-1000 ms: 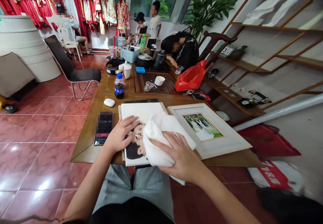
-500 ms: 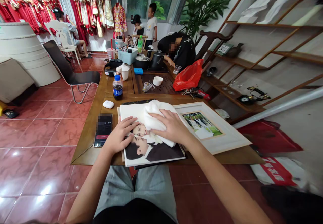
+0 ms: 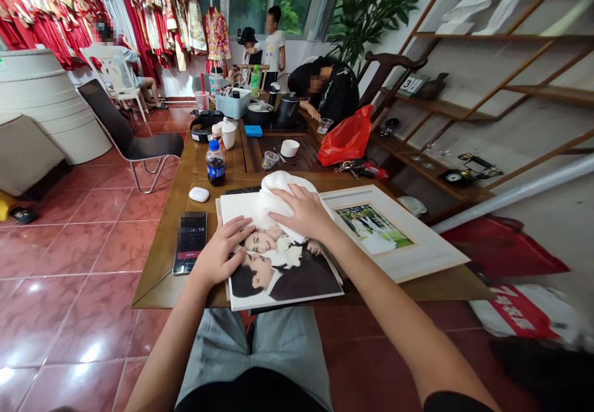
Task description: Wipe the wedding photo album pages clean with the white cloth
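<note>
A large photo panel point(image 3: 292, 285) with a picture of two people lies at the table's front edge, on top of other flat boards. My left hand point(image 3: 220, 250) rests on the panel's left side, fingers spread and nothing held. Under my right hand point(image 3: 304, 214) is a bunched white cloth point(image 3: 278, 184), gripped and pressed on the panel's upper right part. The cloth covers part of the picture's upper area. A framed photo point(image 3: 431, 256) with a wide white border lies to the right, its left edge hidden behind the panel and my right arm.
Left of the panel lie a phone point(image 3: 191, 245) and a white earbud case point(image 3: 199, 195). Behind stand a dark drink bottle point(image 3: 216, 167), a white cup point(image 3: 290, 148) and a red plastic bag point(image 3: 346, 140). A person point(image 3: 341, 90) leans on the table's far right side.
My right hand has moved up and away with the white cloth, uncovering more of the picture's lower right. My left hand stays in place.
</note>
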A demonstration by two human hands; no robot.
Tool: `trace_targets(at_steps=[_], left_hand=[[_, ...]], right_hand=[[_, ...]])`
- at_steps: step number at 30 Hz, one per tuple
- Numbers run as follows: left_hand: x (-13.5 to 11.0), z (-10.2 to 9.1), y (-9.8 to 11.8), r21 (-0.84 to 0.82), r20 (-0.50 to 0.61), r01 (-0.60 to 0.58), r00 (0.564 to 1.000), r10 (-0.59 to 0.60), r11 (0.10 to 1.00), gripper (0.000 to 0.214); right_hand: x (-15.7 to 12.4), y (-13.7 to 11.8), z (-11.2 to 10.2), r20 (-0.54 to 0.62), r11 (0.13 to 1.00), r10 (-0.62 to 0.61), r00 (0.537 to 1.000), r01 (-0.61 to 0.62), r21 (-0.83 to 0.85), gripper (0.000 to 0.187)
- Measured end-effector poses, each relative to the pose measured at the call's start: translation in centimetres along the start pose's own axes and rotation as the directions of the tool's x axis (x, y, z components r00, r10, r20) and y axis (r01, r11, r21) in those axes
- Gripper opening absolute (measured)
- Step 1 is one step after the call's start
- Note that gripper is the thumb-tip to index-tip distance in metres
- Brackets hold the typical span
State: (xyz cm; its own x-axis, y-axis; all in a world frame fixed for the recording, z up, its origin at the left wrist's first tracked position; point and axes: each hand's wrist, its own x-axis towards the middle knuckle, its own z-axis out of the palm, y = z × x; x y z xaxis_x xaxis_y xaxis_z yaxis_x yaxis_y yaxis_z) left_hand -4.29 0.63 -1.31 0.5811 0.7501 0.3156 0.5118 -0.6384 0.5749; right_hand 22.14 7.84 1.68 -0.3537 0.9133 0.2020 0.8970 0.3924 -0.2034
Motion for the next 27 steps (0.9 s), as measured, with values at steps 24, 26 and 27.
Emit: trace_targets(at_steps=[24, 26, 27], left_hand=[[0.1, 0.3, -0.3, 0.005, -0.028, -0.044, 0.999, 0.044, 0.999, 0.057], [0.1, 0.3, -0.4, -0.003, -0.029, -0.045, 0.999, 0.045, 0.999, 0.057], [0.0, 0.2, -0.4, -0.007, -0.028, -0.045, 0.999, 0.045, 0.999, 0.057]], right_hand=[[-11.9, -0.9, -1.0, 0.004, 0.988, -0.153, 0.988, 0.152, 0.034, 0.066], [-9.4, -0.8, -0.8, 0.006, 0.991, -0.125, 0.992, 0.125, 0.051, 0.066], [-8.2, -0.7, -0.7, 0.002, 0.993, -0.105, 0.994, 0.105, 0.057, 0.066]])
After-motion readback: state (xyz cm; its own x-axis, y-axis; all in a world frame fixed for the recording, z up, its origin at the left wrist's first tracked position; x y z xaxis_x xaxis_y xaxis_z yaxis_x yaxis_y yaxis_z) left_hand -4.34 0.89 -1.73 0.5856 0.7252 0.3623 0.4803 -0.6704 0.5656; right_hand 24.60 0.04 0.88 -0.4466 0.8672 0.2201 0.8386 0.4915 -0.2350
